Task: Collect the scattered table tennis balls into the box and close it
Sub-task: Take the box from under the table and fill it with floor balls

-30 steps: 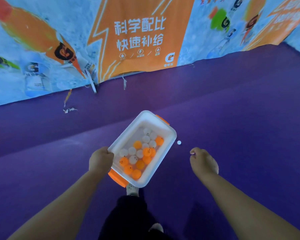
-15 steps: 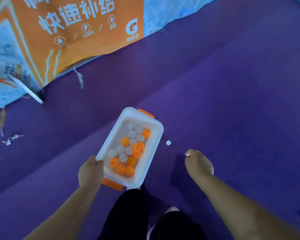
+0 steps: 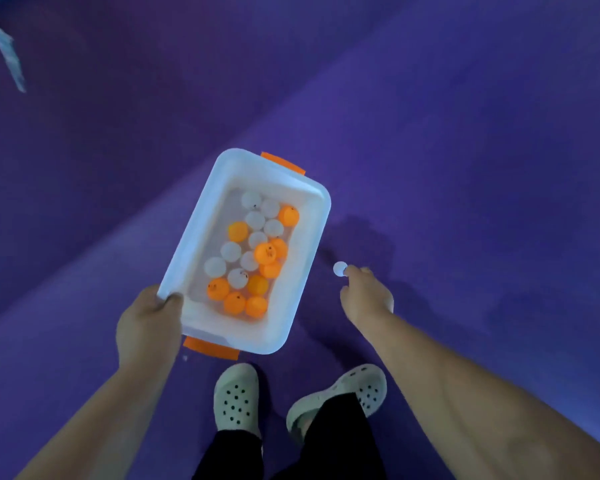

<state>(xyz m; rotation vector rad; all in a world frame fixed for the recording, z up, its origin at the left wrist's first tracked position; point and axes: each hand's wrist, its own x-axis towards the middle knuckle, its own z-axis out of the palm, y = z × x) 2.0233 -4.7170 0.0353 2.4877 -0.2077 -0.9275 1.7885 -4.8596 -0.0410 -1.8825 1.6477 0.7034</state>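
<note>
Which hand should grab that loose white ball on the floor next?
Right. The right hand already has its fingertips at the white ball on the purple floor, while the left hand holds the box by its rim.

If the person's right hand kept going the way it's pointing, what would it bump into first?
Probably the small white table tennis ball on the purple floor: the right hand points at it, fingertips right at its edge. Whether they touch is unclear.
</note>
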